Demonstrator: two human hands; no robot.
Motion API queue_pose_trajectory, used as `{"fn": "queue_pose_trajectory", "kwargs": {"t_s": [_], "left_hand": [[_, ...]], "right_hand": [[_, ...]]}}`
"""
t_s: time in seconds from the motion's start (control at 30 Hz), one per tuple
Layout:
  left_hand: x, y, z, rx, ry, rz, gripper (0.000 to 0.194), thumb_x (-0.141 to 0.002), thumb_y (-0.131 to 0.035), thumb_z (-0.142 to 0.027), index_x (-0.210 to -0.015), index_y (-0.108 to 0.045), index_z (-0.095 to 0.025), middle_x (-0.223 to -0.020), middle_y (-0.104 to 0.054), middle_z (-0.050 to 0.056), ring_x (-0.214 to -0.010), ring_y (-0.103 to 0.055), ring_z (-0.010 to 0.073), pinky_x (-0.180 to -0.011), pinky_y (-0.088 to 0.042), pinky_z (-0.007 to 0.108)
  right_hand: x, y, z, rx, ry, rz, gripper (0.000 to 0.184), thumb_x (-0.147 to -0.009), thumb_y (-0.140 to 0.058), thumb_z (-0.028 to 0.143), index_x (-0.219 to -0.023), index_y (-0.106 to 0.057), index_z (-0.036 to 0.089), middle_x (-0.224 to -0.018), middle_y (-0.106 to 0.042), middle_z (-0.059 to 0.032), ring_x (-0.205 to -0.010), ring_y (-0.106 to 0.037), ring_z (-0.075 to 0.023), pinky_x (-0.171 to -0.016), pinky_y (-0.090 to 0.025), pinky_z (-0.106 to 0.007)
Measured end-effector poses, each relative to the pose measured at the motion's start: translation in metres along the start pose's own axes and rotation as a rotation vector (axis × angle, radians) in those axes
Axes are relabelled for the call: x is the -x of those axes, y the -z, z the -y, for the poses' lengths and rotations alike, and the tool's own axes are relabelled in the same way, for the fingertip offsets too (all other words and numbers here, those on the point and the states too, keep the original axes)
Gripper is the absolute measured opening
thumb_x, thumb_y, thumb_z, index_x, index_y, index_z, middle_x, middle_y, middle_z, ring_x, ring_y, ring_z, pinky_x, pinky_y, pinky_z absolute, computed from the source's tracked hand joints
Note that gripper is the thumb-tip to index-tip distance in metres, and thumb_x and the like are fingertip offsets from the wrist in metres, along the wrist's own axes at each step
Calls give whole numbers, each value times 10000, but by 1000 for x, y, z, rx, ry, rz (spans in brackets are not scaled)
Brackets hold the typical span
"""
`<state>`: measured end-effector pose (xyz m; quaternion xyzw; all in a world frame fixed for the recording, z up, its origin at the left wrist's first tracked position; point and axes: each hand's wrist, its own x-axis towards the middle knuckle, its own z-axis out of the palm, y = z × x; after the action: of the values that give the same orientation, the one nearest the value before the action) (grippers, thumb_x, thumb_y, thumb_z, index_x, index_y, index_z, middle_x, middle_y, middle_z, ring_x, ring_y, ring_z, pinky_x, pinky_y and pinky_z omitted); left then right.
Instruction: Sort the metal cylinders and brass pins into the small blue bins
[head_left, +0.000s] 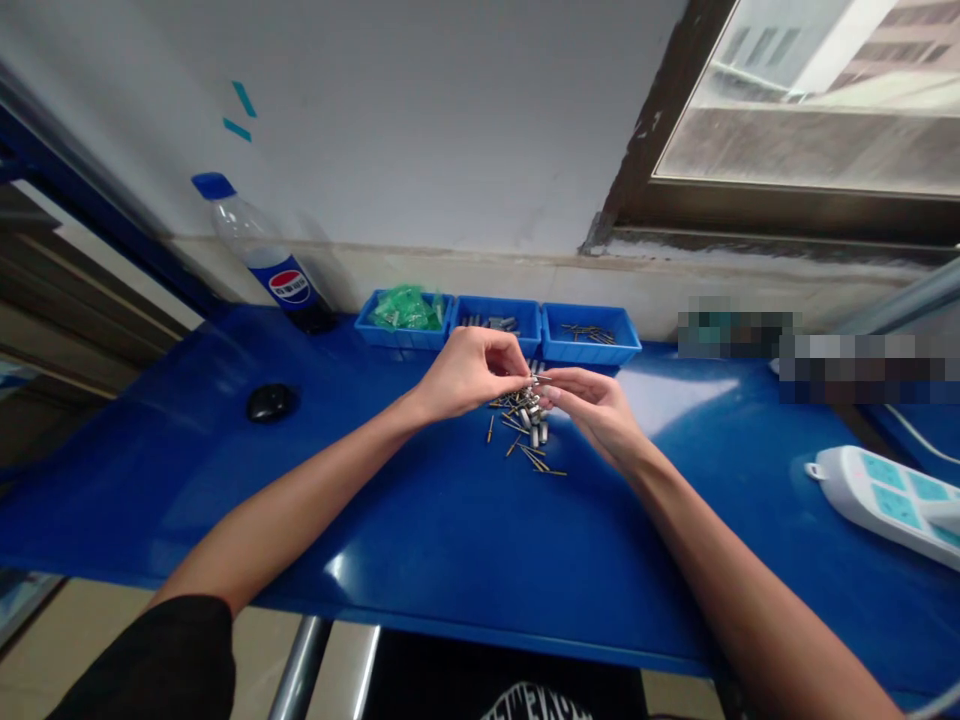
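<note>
Over the blue table, my left hand [474, 372] is closed in a pinch, thumb against forefinger. My right hand [596, 405] meets it from the other side, its fingers also pinched. A thin metal pin [541, 378] shows between the two sets of fingertips, at the right fingertips. What the left fingertips grip is too small to make out. Below both hands lies a loose pile of short silver metal cylinders [535, 432] and thin brass-coloured pins [534, 458]. Part of the pile is hidden by the fingers.
Behind the hands, three blue bins stand in a row: one with a green plastic bag [407, 308], a middle bin [531, 312] with silver parts, a right bin [592, 352] with pins. A bottle [289, 285], black mouse [270, 402] and white power strip [877, 490] are further out.
</note>
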<state>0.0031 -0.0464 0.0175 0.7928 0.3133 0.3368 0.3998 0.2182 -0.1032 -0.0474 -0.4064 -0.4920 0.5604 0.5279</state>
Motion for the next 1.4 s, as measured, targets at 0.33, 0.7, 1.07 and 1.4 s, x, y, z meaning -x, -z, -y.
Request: {"fn": "queue_pose_trajectory", "kwargs": {"t_s": [0.33, 0.7, 1.07, 1.4], "left_hand": [[-1, 0, -1, -267, -49, 123, 7, -810, -735, -156, -805, -731, -152, -793, -748, 22, -714, -671, 134, -667, -485, 242], [7, -6, 16, -536, 96, 385, 186, -727, -724, -117, -878, -629, -169, -850, -703, 50, -738, -644, 190, -606, -417, 262], [7, -5, 19, -540, 114, 328, 273, -636, -608, -23, -871, -645, -158, -870, -691, 56, -704, -622, 165, -598, -416, 248], [1, 0, 5, -85, 40, 134, 207, -776, -624, -92, -957, -707, -149, -816, -744, 30, -745, -706, 146, -687, -535, 243]], "right_hand": [[-4, 1, -3, -45, 8, -104, 231, -794, -878, 397, -942, -834, 225, -862, -807, -54, -775, -705, -186, -807, -560, -367], [-8, 21, -1, 92, 118, -232, 532, -848, -802, 395, -1361, -674, 330, -1504, -628, -88, -1166, -707, -296, -962, -573, -473], [-7, 16, 4, 93, 98, -207, 322, -850, -772, 396, -1152, -757, 282, -1327, -723, -80, -950, -719, -215, -844, -570, -394], [-6, 13, 3, 146, 62, -132, 318, -877, -760, 443, -1135, -751, 257, -1045, -799, -63, -867, -716, -207, -824, -572, -388]]}}
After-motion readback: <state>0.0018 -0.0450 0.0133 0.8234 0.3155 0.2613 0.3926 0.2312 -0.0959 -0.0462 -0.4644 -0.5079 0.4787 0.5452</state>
